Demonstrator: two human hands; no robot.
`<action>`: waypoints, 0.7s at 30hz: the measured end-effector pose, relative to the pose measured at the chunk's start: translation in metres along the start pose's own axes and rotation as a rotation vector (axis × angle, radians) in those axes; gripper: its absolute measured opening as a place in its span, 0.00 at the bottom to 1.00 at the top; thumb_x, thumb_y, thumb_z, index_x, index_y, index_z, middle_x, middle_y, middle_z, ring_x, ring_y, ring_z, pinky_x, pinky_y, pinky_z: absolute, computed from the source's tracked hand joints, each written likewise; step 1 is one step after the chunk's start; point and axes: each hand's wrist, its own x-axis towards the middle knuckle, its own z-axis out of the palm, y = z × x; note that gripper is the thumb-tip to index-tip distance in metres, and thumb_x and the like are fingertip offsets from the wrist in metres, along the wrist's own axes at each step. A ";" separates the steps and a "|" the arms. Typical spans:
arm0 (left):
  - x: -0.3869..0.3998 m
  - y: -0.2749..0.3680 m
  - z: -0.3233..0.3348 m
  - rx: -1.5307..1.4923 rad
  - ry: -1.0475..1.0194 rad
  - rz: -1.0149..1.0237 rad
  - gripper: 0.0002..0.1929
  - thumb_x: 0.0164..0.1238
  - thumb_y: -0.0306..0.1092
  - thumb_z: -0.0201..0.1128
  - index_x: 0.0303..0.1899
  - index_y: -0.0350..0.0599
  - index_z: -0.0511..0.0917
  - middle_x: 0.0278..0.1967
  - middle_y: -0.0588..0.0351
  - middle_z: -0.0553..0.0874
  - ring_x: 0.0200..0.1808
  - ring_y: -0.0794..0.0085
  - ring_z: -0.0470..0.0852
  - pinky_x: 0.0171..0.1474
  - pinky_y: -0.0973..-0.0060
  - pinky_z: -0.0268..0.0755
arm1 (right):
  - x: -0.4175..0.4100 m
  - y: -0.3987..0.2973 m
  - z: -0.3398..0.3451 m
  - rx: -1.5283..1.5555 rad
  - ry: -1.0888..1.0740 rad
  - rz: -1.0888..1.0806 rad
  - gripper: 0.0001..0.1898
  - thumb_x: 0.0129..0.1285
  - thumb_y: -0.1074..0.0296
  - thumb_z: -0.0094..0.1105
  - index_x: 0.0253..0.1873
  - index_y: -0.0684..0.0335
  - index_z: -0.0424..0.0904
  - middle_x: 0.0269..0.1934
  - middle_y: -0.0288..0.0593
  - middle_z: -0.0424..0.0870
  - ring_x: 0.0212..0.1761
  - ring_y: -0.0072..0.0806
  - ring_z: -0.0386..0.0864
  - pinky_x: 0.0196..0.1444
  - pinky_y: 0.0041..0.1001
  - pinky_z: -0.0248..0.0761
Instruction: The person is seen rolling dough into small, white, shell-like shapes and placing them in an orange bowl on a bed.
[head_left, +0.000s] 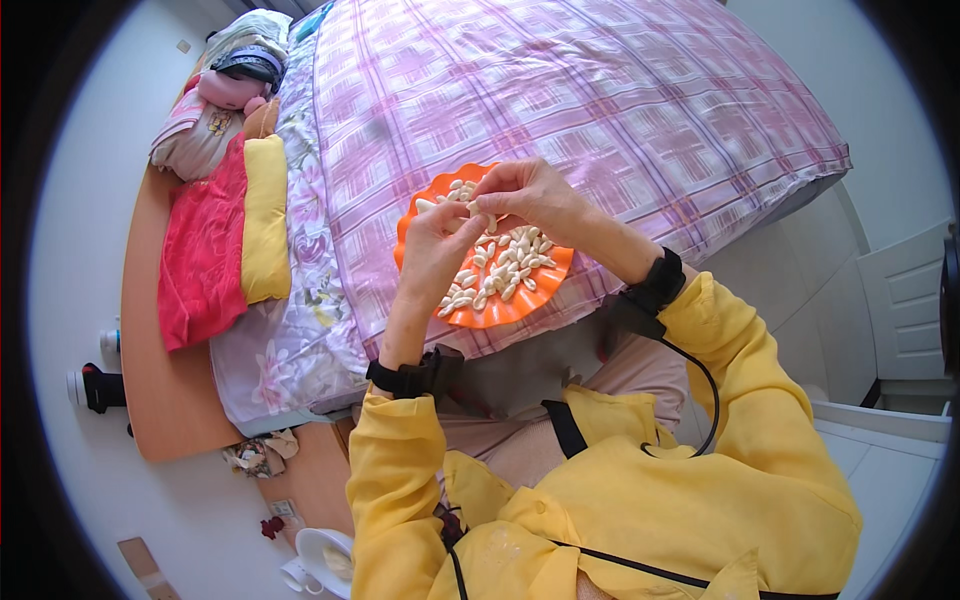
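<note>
An orange plate (495, 315) with a wavy rim lies on the plaid bedspread, bearing several small, pale, shaped pieces (506, 270) that look like dough. Over the plate's far part, my left hand (448, 231) and my right hand (525, 196) meet at the fingertips. Between them is a small whitish piece (481, 214), pinched by my right thumb and fingers. My left thumb and index finger also close on pale material at the same spot; how much of it each hand bears is partly hidden by the fingers. A larger pale lump (424, 205) shows beside my left hand on the plate.
The plaid bedspread (600, 112) spreads around the plate. To the left are a yellow pillow (265, 225), a red cloth (202, 262) and a wooden headboard (142, 390). A white bowl (307, 547) and a cup (296, 576) stand at lower left. A black cable (712, 375) runs from my right wrist band.
</note>
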 end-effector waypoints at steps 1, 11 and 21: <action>0.000 -0.001 0.001 -0.001 0.000 0.001 0.15 0.62 0.38 0.66 0.41 0.33 0.82 0.25 0.61 0.79 0.27 0.83 0.75 0.28 0.81 0.66 | 0.000 0.002 0.003 -0.039 0.024 -0.041 0.07 0.63 0.71 0.60 0.42 0.68 0.79 0.33 0.40 0.82 0.34 0.22 0.83 0.37 0.22 0.81; -0.003 -0.007 -0.003 -0.071 0.043 -0.077 0.08 0.62 0.34 0.65 0.32 0.37 0.81 0.23 0.67 0.77 0.25 0.88 0.71 0.30 0.84 0.63 | 0.007 0.008 0.004 -0.214 0.227 -0.134 0.08 0.64 0.71 0.58 0.40 0.73 0.77 0.30 0.44 0.82 0.29 0.23 0.82 0.28 0.21 0.79; -0.004 -0.014 -0.008 -0.177 0.043 -0.157 0.08 0.65 0.34 0.63 0.36 0.39 0.81 0.33 0.60 0.85 0.33 0.83 0.81 0.38 0.83 0.74 | 0.018 0.021 -0.017 -0.529 0.254 -0.150 0.09 0.56 0.72 0.61 0.40 0.69 0.83 0.33 0.44 0.83 0.36 0.22 0.81 0.39 0.22 0.74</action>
